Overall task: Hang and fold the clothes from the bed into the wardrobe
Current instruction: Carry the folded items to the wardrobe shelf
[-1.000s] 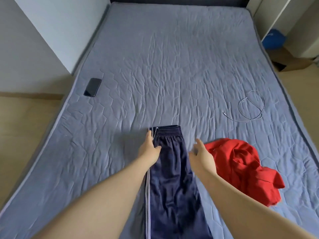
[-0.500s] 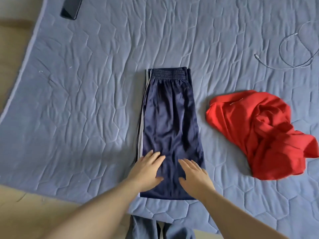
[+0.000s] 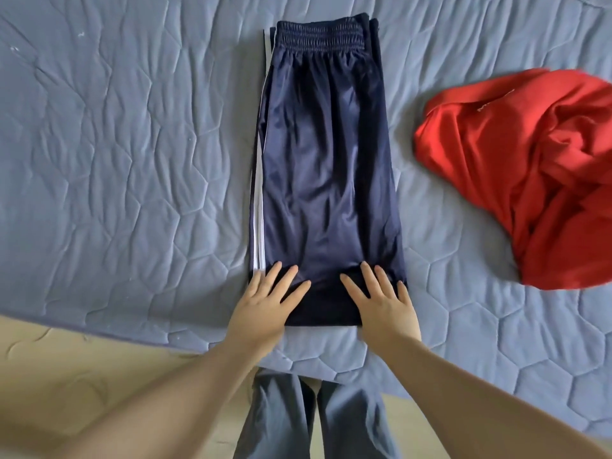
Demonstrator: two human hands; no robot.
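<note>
Navy garment (image 3: 328, 167) is being kept flat on the bed (image 3: 116, 160) at frame centre, long axis running 12 to 6 o'clock. The elastic waistband (image 3: 319, 36) is lying at the 12 o'clock end and a white side stripe (image 3: 259, 226) along the 9 o'clock edge. Stacked layers are showing at the edges, so it is being judged already folded lengthwise. Shorts or doubled trousers: cannot be told.

Left hand (image 3: 265, 309) is being pressed on the garment's 7 o'clock corner and right hand (image 3: 384, 306) on its 5 o'clock corner. Fingers of both are straight and spread. Nothing is being gripped.

Handling (judgement): the fabric is being read as thin, glossy synthetic, so light, limp and slippery. Layers are being expected to slide over one another when lifted. A pinch through all layers at both near corners is being favoured, or flat hands slid beneath. The waistband is being judged the thickest, firmest part and a second sound hold.

Surroundings: a crumpled red garment (image 3: 530, 180) is lying at 3 o'clock, near the navy one but apart from it, and not yet folded. It is being judged outside a fold path toward 12 o'clock. The quilted cover is being judged soft, likely to give under pressure. Floor (image 3: 66, 376) is showing at 8 o'clock, and the person's own trouser legs (image 3: 314, 419) at 6 o'clock. No wardrobe is being shown.
</note>
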